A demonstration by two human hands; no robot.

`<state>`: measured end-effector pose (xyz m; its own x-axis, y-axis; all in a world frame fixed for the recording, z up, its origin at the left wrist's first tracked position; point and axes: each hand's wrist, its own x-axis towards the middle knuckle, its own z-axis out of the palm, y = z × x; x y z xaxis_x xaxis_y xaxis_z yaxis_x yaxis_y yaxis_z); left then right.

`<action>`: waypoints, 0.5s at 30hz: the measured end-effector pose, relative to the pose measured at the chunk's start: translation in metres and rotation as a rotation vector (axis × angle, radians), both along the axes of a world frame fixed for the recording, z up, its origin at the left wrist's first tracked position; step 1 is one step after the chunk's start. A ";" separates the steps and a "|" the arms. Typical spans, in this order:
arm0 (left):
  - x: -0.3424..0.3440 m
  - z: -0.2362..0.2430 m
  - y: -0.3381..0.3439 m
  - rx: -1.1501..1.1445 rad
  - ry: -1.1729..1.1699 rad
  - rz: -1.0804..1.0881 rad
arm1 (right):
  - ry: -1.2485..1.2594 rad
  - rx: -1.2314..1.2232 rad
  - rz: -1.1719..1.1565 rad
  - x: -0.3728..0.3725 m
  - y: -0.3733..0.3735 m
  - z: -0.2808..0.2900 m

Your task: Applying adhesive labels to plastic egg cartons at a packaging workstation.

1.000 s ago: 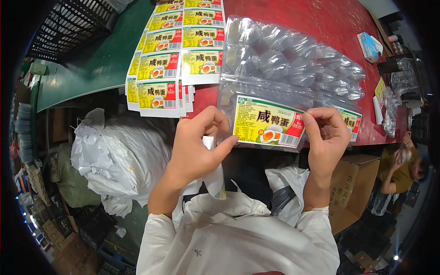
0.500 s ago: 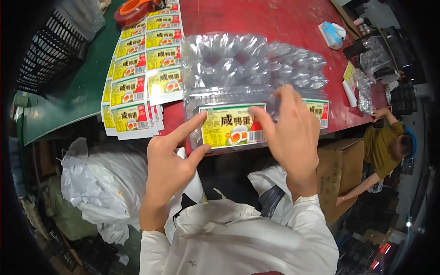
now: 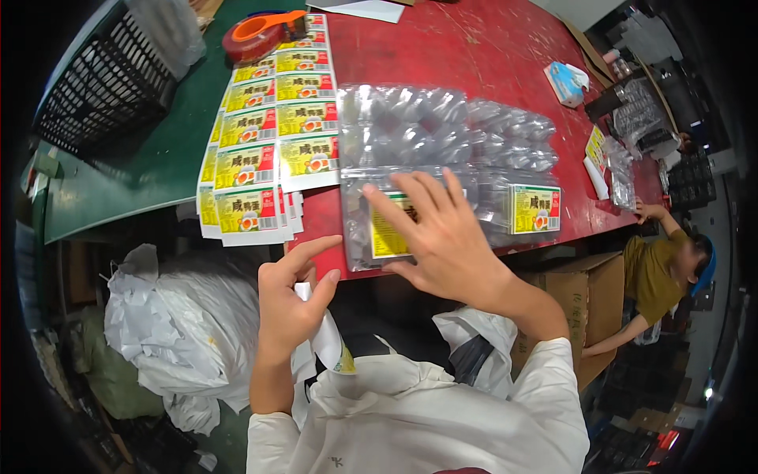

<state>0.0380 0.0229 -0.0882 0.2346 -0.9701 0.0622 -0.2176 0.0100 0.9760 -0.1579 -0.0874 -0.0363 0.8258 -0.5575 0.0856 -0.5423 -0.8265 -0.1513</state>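
Observation:
A clear plastic egg carton [image 3: 355,217] lies at the red table's near edge, its moulded egg-cup half [image 3: 403,126] pointing away from me. On its near flap sits a yellow label [image 3: 384,237], largely covered by my right hand [image 3: 446,237], which rests on it open with spread fingers. My left hand [image 3: 294,304] is just left of the carton, apart from it. Its thumb and index finger are parted, while the other fingers curl round a white curled label strip [image 3: 328,344]. A second carton [image 3: 517,146] to the right bears a similar label [image 3: 535,209].
Sheets of printed labels [image 3: 253,170] lie left of the cartons, with a tape dispenser [image 3: 260,35] at their far end. A black crate [image 3: 110,87] stands far left. Beyond a cardboard box [image 3: 600,296], a co-worker [image 3: 655,268] reaches toward the table. A tissue pack [image 3: 566,83] lies far right.
My left hand has let go of the label's left edge and drawn back. My right hand has moved left and flattened over the label. The view has shifted slightly.

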 end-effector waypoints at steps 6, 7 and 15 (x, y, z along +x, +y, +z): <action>0.014 -0.008 0.018 0.002 0.102 0.032 | 0.018 -0.189 0.086 -0.006 0.000 0.002; 0.015 -0.009 0.018 -0.014 0.134 0.029 | -0.022 -0.199 0.062 -0.007 0.003 0.003; 0.008 0.002 0.019 -0.001 0.198 -0.012 | -0.492 -0.308 0.085 -0.027 0.008 0.033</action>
<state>0.0458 0.0420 -0.0863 0.2305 -0.9729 0.0171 -0.0213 0.0125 0.9997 -0.1845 -0.0790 -0.0035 0.6887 -0.3796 0.6177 -0.3992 -0.9098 -0.1140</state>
